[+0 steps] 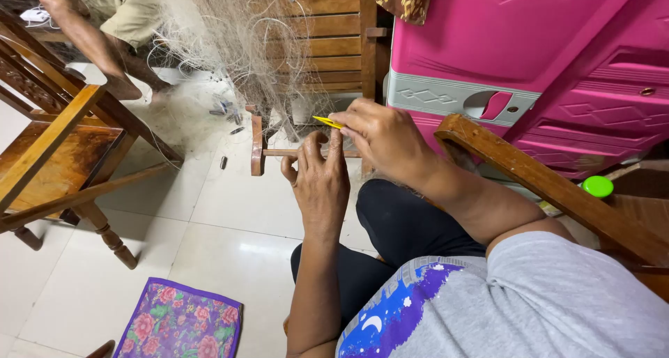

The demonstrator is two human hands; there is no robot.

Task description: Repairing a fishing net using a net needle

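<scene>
My right hand [380,136] pinches a slim yellow netting needle [327,122] between thumb and fingertips, its pointed end aimed left toward the pale fishing net [237,44] that hangs in a loose, tangled curtain ahead of me. My left hand [320,180] is raised just below and left of the right one, back toward me, fingers upright and slightly spread; fine strands of the net seem to run across them, though the mesh is too thin for me to tell exactly how they are held. The two hands are almost touching at the fingertips. The net drapes over a slatted wooden chair [327,30] and trails down onto the white tiled floor [223,232], where small dark sinkers [224,108] lie near it. My black-clad knee [397,218] sits under my forearms. To my right stands a pink plastic cabinet [529,44], with a wooden armrest [529,177] crossing in front of it and a green lid [598,186] beside that. On the left is a wooden stool [63,163]; another person's bare leg [90,44] shows at the top left. A floral cloth [178,323] lies on the floor near me.
</scene>
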